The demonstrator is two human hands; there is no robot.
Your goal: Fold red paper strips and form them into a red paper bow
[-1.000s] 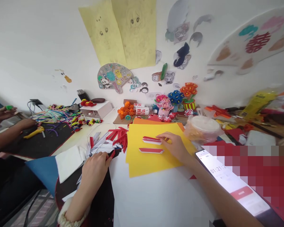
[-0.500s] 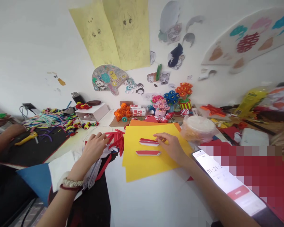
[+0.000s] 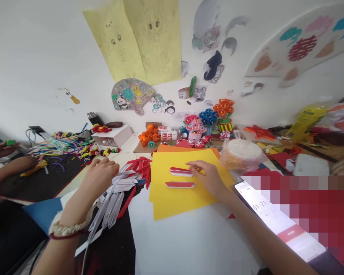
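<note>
My right hand [image 3: 205,176] rests over the yellow paper [image 3: 174,206], with its thumb and forefinger pinched at the right end of a folded red-and-white paper strip [image 3: 180,171]. A second folded strip [image 3: 180,185] lies just below, roughly parallel and untouched. To the left, my left hand [image 3: 99,175] is raised with its fingers curled in, beside a heap of white paper strips [image 3: 114,202]. Whatever its fingertips may hold is hidden. Red paper strips [image 3: 140,168] are piled between that heap and the yellow paper.
A lit phone [image 3: 278,225] lies beside my right forearm. Behind the yellow paper stand a bagged white tub [image 3: 243,151] and flower pots [image 3: 195,130]. At far left another person's hands [image 3: 21,166] work over a dark mat [image 3: 54,183]. A thin cable [image 3: 86,252] runs near my left forearm.
My left hand has drawn back to the left, away from the red strips, uncovering more of the white strips. My right hand stays at the upper folded strip.
</note>
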